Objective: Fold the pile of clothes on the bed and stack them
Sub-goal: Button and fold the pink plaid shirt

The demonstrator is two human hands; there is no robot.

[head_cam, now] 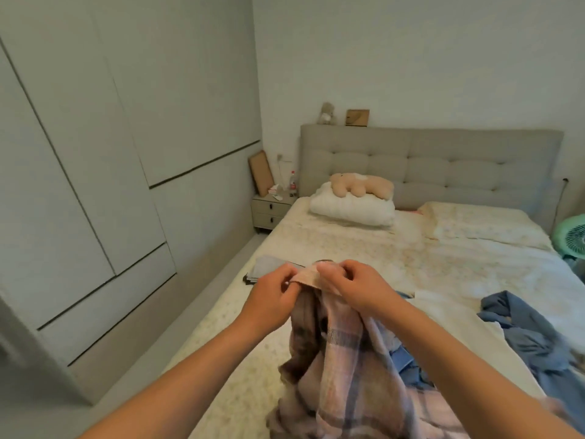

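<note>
Over the pale floral bed [332, 248], your left hand [272, 296] and right hand [354, 288] pinch the pink plaid flannel shirt [348, 359] collar; spread it flat before folding.

The wide bed with a pale floral sheet [364, 248] carries a white quilted pillow [351, 209], crumpled blue clothes [531, 324], a folded grey garment [269, 269] and a pink plaid garment [348, 375].
</note>
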